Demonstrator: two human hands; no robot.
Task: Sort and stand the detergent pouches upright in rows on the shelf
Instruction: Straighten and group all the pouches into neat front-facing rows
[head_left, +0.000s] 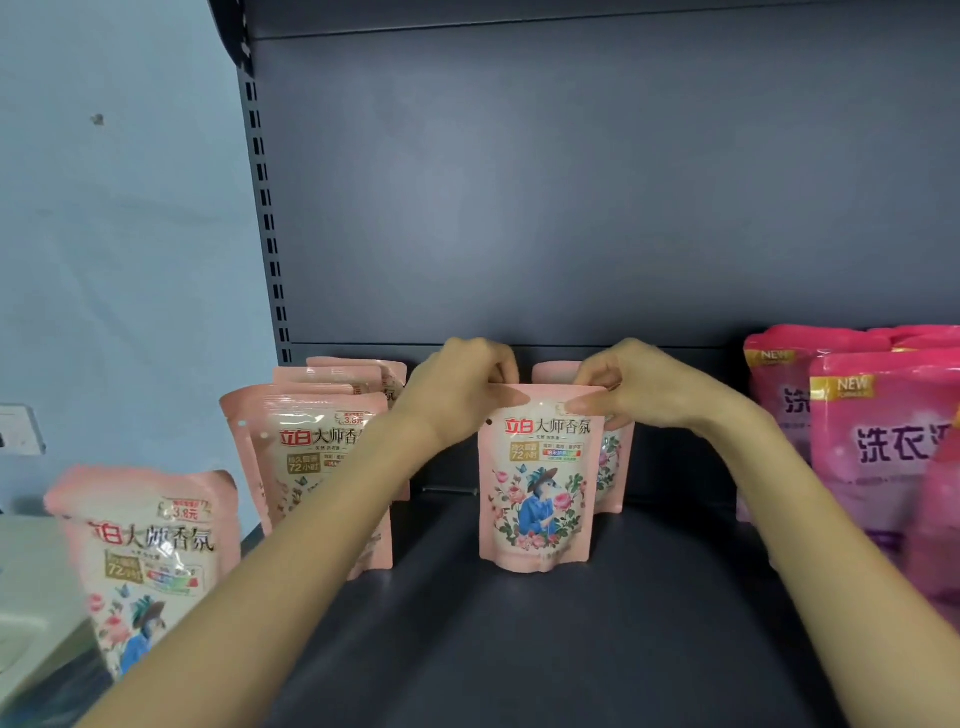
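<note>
The left hand (462, 384) and the right hand (639, 384) each pinch a top corner of one pale pink pouch (540, 483), thumbs in front and fingers curled behind. It stands upright on the dark shelf (519, 634), near the middle. Just behind it stands a second pouch (615, 467), mostly hidden. To the left, at least three more form a left row (311, 467), one behind another. A blurred pouch (140, 561) stands alone at the near left; I cannot tell what it rests on. On the right, at least three bright pink pouches (883, 441) crowd together.
</note>
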